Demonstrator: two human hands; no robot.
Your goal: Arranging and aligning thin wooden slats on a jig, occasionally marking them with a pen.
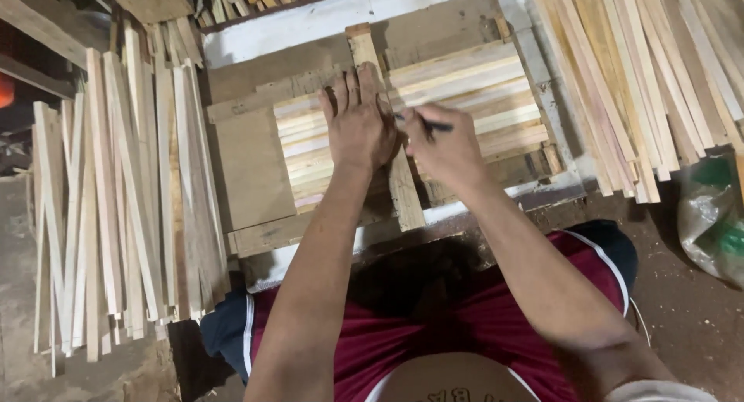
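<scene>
the left hand [358, 123] lies flat, fingers spread, pressing a narrow upright wooden guide strip [385, 131] across a row of pale thin wooden slats [473, 100] laid side by side in a worn brown wooden jig board [252, 166]. the right hand [446, 150] pinches a dark pencil [426, 125], its tip just beside the strip. loose bundles of pale wooden slats [116, 208] lie on both sides.

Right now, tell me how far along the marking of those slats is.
Done: a row of slats lies side by side in the wooden jig, with a straightedge strip laid across them. In hand: the left hand presses the strip flat while the right hand holds a dark pen beside it. Left: big piles of loose slats wait at the left and right.
</scene>
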